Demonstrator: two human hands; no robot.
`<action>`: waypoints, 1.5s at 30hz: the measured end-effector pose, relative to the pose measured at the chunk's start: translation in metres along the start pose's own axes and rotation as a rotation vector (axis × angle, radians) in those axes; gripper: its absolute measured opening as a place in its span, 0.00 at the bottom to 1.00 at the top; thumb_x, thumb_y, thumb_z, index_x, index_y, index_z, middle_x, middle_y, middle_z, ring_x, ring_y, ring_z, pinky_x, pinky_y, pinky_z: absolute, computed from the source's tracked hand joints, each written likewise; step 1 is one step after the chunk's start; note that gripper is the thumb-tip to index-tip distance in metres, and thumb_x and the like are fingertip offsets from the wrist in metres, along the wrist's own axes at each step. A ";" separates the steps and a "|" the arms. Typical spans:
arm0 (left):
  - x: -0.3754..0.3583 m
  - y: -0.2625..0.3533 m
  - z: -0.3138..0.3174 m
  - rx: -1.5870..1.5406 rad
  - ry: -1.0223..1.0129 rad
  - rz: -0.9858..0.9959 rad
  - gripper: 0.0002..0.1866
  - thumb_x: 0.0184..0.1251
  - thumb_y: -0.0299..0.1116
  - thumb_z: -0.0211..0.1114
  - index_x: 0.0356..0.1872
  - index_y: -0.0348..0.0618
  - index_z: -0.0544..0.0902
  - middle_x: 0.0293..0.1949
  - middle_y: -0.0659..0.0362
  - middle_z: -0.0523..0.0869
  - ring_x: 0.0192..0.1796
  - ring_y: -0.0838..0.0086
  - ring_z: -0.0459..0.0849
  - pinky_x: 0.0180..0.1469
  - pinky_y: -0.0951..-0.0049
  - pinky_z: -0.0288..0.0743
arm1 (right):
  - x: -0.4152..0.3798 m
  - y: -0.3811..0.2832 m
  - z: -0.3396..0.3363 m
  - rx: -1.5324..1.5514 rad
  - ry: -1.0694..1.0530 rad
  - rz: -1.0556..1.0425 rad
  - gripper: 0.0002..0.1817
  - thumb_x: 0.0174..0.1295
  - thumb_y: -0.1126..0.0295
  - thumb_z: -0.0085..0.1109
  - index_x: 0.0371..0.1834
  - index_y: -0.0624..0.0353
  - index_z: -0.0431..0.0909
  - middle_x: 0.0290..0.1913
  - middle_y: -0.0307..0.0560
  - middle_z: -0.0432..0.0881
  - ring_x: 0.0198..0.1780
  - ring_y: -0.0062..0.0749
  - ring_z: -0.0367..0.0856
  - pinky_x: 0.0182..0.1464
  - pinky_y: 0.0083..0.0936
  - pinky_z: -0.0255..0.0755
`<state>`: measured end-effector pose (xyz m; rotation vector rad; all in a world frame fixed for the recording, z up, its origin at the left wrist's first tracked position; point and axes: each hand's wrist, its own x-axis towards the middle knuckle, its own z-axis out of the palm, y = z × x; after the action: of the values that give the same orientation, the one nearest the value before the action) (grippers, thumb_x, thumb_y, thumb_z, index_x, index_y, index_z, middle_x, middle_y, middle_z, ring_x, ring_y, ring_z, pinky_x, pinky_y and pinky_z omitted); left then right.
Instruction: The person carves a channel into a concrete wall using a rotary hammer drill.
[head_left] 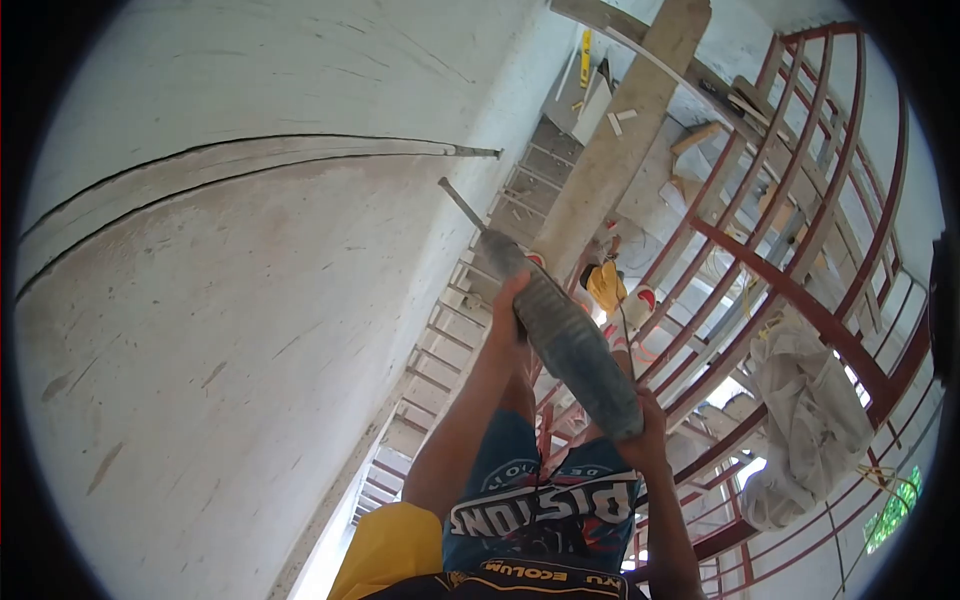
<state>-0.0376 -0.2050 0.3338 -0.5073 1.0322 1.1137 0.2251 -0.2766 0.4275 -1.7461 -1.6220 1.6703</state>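
Obs.: lettering legible on two garments, shorts as landmark.
Shorts [490, 455]: large white outlined letters, inverted, apparently "PISTONS"; smaller arched lettering just above, partly hidden, "DE" legible at right end. Black garment [430, 586], just below shorts in view: yellow lettering, "ECOLUM" legible, "YU" to its right, remainder unclear.

Matt, scuffed power tool [570, 345]; smooth painted wall [250, 280].

Even daylight, dark fisheye edges
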 end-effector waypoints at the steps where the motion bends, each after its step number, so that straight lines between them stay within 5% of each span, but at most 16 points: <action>1: 0.005 0.001 -0.002 0.006 -0.018 -0.026 0.28 0.62 0.51 0.65 0.49 0.33 0.77 0.41 0.48 0.85 0.42 0.60 0.87 0.51 0.58 0.83 | 0.005 -0.004 0.005 0.051 -0.011 0.002 0.24 0.47 0.73 0.74 0.49 0.63 0.79 0.43 0.51 0.85 0.44 0.37 0.86 0.47 0.30 0.76; 3: 0.010 -0.001 -0.003 0.049 -0.004 -0.011 0.28 0.62 0.51 0.65 0.49 0.33 0.78 0.40 0.48 0.85 0.41 0.60 0.87 0.51 0.58 0.84 | 0.005 -0.003 0.008 0.098 -0.027 0.006 0.23 0.47 0.74 0.73 0.49 0.63 0.79 0.42 0.51 0.85 0.43 0.36 0.86 0.46 0.29 0.76; 5: 0.016 -0.001 -0.006 0.094 0.009 0.021 0.27 0.62 0.51 0.65 0.49 0.33 0.78 0.40 0.48 0.85 0.41 0.60 0.87 0.51 0.58 0.84 | 0.006 0.002 0.012 0.104 -0.077 0.098 0.21 0.44 0.73 0.75 0.44 0.62 0.81 0.41 0.51 0.83 0.43 0.47 0.85 0.46 0.36 0.76; 11: 0.019 -0.004 -0.010 0.091 -0.039 -0.005 0.27 0.62 0.50 0.65 0.48 0.34 0.78 0.38 0.49 0.85 0.40 0.61 0.87 0.50 0.60 0.84 | 0.005 0.007 0.018 0.072 0.031 -0.036 0.21 0.45 0.74 0.73 0.45 0.62 0.81 0.40 0.53 0.83 0.42 0.49 0.85 0.45 0.38 0.76; 18: 0.040 -0.008 -0.030 0.136 0.037 0.004 0.25 0.61 0.49 0.65 0.46 0.35 0.79 0.36 0.51 0.85 0.37 0.64 0.87 0.46 0.62 0.84 | 0.004 -0.010 0.013 0.113 -0.068 0.062 0.19 0.48 0.76 0.68 0.45 0.62 0.80 0.38 0.54 0.85 0.41 0.50 0.87 0.44 0.37 0.78; 24: 0.038 -0.002 -0.022 0.115 0.032 -0.002 0.25 0.60 0.49 0.67 0.46 0.36 0.79 0.35 0.52 0.85 0.36 0.64 0.87 0.45 0.64 0.84 | 0.008 -0.021 0.012 0.077 -0.103 0.080 0.18 0.49 0.76 0.66 0.46 0.62 0.81 0.39 0.55 0.86 0.42 0.48 0.88 0.45 0.35 0.78; 26: 0.040 -0.002 -0.023 0.117 0.071 -0.021 0.25 0.60 0.50 0.67 0.45 0.37 0.79 0.35 0.52 0.85 0.35 0.64 0.87 0.45 0.65 0.84 | 0.011 -0.014 0.013 0.094 -0.061 0.027 0.15 0.52 0.75 0.67 0.44 0.65 0.81 0.38 0.50 0.87 0.40 0.34 0.87 0.44 0.31 0.78; 32: 0.048 -0.003 -0.028 0.060 0.086 -0.041 0.25 0.59 0.51 0.69 0.46 0.39 0.80 0.37 0.54 0.85 0.37 0.66 0.86 0.47 0.66 0.82 | 0.017 -0.019 -0.008 0.127 -0.243 0.105 0.12 0.55 0.74 0.69 0.42 0.63 0.81 0.35 0.43 0.86 0.37 0.28 0.84 0.43 0.28 0.77; 36: 0.058 -0.004 -0.019 0.201 0.062 -0.047 0.27 0.59 0.55 0.68 0.48 0.41 0.79 0.38 0.55 0.85 0.39 0.68 0.86 0.49 0.65 0.81 | 0.008 0.012 0.008 0.123 -0.176 0.282 0.14 0.54 0.71 0.69 0.43 0.64 0.82 0.38 0.49 0.87 0.41 0.34 0.87 0.46 0.33 0.77; 38: 0.055 0.004 -0.010 0.249 0.104 0.006 0.29 0.59 0.58 0.67 0.49 0.42 0.80 0.39 0.55 0.85 0.42 0.69 0.86 0.50 0.64 0.80 | 0.007 0.016 0.012 0.159 -0.029 0.301 0.12 0.57 0.71 0.68 0.41 0.64 0.81 0.34 0.47 0.86 0.35 0.31 0.85 0.40 0.31 0.77; 41: 0.051 0.006 -0.014 0.419 0.207 -0.130 0.33 0.66 0.59 0.61 0.54 0.36 0.78 0.44 0.53 0.85 0.46 0.66 0.87 0.51 0.66 0.81 | 0.022 -0.018 -0.001 0.426 -0.087 0.400 0.12 0.56 0.73 0.68 0.42 0.65 0.80 0.29 0.45 0.82 0.28 0.29 0.82 0.34 0.29 0.76; 43: 0.059 -0.010 -0.043 -0.040 -0.012 -0.171 0.41 0.66 0.69 0.53 0.66 0.44 0.70 0.55 0.51 0.80 0.58 0.60 0.79 0.62 0.43 0.69 | 0.032 -0.034 -0.004 0.528 -0.049 0.423 0.12 0.56 0.74 0.67 0.42 0.66 0.79 0.27 0.44 0.81 0.26 0.29 0.81 0.32 0.28 0.75; 45: 0.055 -0.032 -0.052 -0.256 0.005 -0.148 0.42 0.67 0.69 0.52 0.69 0.44 0.67 0.57 0.51 0.78 0.60 0.58 0.77 0.63 0.41 0.68 | 0.038 -0.049 -0.003 0.630 -0.014 0.447 0.12 0.56 0.74 0.66 0.42 0.66 0.78 0.26 0.44 0.79 0.24 0.28 0.79 0.30 0.27 0.74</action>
<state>-0.0262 -0.2316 0.2572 -0.7789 0.8452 1.1180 0.1914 -0.2275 0.4450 -1.8080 -0.5952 2.0754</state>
